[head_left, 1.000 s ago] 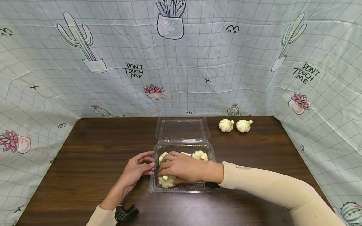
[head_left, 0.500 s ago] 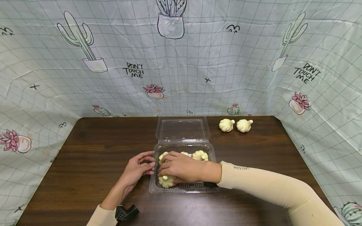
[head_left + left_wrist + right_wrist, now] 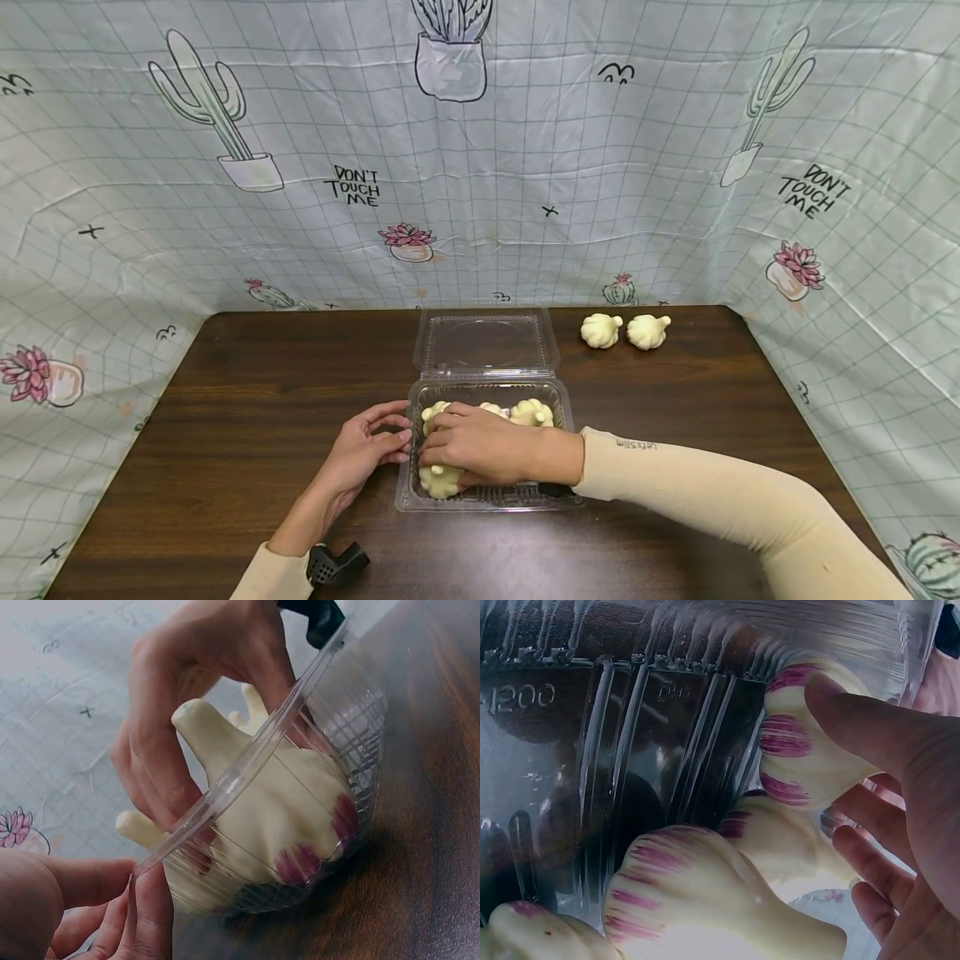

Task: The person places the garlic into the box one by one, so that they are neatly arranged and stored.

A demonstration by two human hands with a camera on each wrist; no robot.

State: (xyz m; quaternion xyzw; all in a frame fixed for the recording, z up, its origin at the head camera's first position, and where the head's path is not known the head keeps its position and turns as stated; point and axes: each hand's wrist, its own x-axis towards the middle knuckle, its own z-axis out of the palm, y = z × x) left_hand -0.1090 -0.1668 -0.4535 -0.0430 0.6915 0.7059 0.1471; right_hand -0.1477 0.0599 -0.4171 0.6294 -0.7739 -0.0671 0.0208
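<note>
A clear plastic clamshell container lies with its lid laid back. My left hand pinches its left rim between thumb and fingers, as the left wrist view shows. Inside the container, my right hand grips a pale garlic bulb at the front left corner. In the right wrist view, the thumb presses on this bulb's purple-streaked base. Behind the hand sit more garlic bulbs, one at the back right, one at the back left and one partly hidden between them.
Two garlic bulbs stand side by side at the table's back right, one on the left and one on the right. A cactus-print curtain surrounds the dark wooden table.
</note>
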